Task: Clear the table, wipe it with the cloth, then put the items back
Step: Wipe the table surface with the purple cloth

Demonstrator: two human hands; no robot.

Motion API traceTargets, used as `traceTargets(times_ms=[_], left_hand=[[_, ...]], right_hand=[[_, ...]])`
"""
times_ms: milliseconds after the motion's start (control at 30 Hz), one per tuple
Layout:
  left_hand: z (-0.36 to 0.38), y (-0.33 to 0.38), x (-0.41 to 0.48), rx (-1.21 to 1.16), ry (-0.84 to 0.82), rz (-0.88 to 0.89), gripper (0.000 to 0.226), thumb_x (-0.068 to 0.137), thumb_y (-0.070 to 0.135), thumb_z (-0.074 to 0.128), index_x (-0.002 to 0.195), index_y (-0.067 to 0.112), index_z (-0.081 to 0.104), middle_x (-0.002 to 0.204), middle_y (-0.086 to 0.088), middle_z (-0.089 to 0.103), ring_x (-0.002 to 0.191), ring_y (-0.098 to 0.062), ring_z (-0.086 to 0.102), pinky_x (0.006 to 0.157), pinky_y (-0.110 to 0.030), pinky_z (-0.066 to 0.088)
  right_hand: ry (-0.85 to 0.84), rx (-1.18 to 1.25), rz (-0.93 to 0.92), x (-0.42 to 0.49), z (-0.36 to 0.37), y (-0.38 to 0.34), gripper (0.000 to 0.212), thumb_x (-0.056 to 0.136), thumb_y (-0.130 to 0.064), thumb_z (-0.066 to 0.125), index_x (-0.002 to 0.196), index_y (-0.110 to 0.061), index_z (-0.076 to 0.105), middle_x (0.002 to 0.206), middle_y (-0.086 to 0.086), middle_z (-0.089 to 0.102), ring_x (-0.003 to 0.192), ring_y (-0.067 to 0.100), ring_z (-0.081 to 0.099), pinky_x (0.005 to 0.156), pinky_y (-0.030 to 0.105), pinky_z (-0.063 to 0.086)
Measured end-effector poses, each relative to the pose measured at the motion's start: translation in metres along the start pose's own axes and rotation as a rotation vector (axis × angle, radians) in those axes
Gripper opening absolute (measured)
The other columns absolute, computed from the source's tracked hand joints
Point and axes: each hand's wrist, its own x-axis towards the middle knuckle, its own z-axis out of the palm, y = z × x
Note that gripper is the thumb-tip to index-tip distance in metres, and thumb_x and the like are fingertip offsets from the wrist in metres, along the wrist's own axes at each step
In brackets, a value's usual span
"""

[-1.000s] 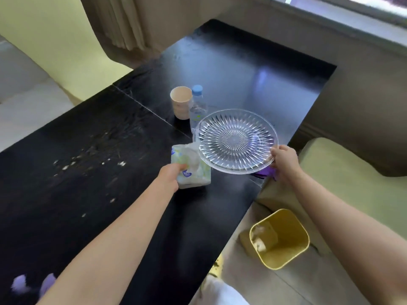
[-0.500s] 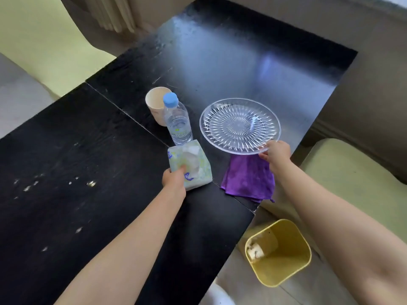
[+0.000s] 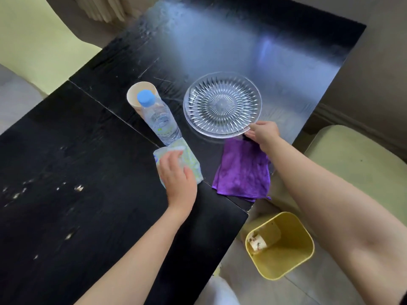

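A clear glass plate [image 3: 222, 104] lies on the black table [image 3: 220, 40], and my right hand [image 3: 263, 134] pinches its near rim. Just below that hand a purple cloth [image 3: 242, 172] is spread at the table's right edge, overhanging it a little. My left hand [image 3: 178, 179] rests with spread fingers on top of a soft tissue pack [image 3: 189, 158] that sits on the table. A water bottle [image 3: 158, 119] with a blue cap stands right behind the pack, and a paper cup [image 3: 141, 93] stands behind the bottle.
Pale crumbs [image 3: 77, 188] are scattered over the table's left half. A yellow bin [image 3: 284, 245] with a crumpled cup inside stands on the floor by the right edge. Pale green chairs stand at the right [image 3: 363, 161] and far left [image 3: 33, 40].
The plate has come down from the air onto the table beyond the cloth. The tissue pack slid right next to the bottle, and my left hand's fingers have spread out over it.
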Motion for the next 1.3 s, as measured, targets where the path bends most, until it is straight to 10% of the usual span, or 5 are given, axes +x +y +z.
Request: traceTargets(times_ms=[133, 333, 667, 933, 1300], left_hand=[[0.029, 0.034, 0.006, -0.003, -0.212, 0.270, 0.045, 0.078, -0.006, 0.046, 0.120, 0.002, 0.058, 0.120, -0.014, 0.060, 0.115, -0.026, 0.048, 0.103, -0.019, 0.027], [0.085, 0.055, 0.023, 0.108, -0.634, -0.141, 0.058, 0.083, 0.008, 0.051, 0.139, 0.004, 0.039, 0.138, -0.018, 0.046, 0.128, -0.035, 0.041, 0.107, -0.038, 0.033], [0.076, 0.064, 0.034, -0.390, -0.783, -0.523, 0.025, 0.081, 0.011, 0.065, 0.105, 0.011, 0.060, 0.076, 0.002, 0.056, 0.055, -0.008, 0.047, 0.039, -0.015, 0.035], [0.022, 0.073, 0.028, -0.480, -0.721, -0.245, 0.023, 0.077, 0.004, 0.071, 0.087, 0.016, 0.055, 0.097, -0.008, 0.062, 0.092, -0.021, 0.058, 0.087, -0.035, 0.050], [-0.104, 0.053, -0.008, -0.493, -0.634, 0.044, 0.023, 0.084, 0.013, 0.068, 0.079, 0.025, 0.048, 0.088, -0.003, 0.059, 0.088, -0.020, 0.058, 0.084, -0.036, 0.054]], right_hand=[[-0.043, -0.507, -0.120, 0.009, -0.018, 0.001, 0.029, 0.087, 0.001, 0.049, 0.115, 0.001, 0.057, 0.099, 0.016, 0.066, 0.086, 0.028, 0.065, 0.090, 0.038, 0.051], [-0.159, -1.314, -0.336, -0.003, -0.047, 0.015, 0.045, 0.082, -0.033, 0.061, 0.126, -0.020, 0.056, 0.128, 0.015, 0.053, 0.122, 0.037, 0.044, 0.104, 0.046, 0.039], [-0.272, -0.989, -0.298, -0.044, -0.061, 0.011, 0.014, 0.078, -0.011, 0.064, 0.092, -0.009, 0.063, 0.088, 0.008, 0.060, 0.088, 0.024, 0.056, 0.071, 0.029, 0.042], [-0.336, -0.939, -0.403, -0.106, -0.085, -0.033, 0.010, 0.081, -0.009, 0.067, 0.079, -0.015, 0.059, 0.067, -0.005, 0.052, 0.063, 0.008, 0.047, 0.059, 0.021, 0.039], [-0.218, -0.864, -0.596, -0.244, -0.066, -0.017, 0.031, 0.082, -0.012, 0.068, 0.061, -0.031, 0.055, 0.060, -0.010, 0.051, 0.059, 0.004, 0.046, 0.058, 0.018, 0.038]])
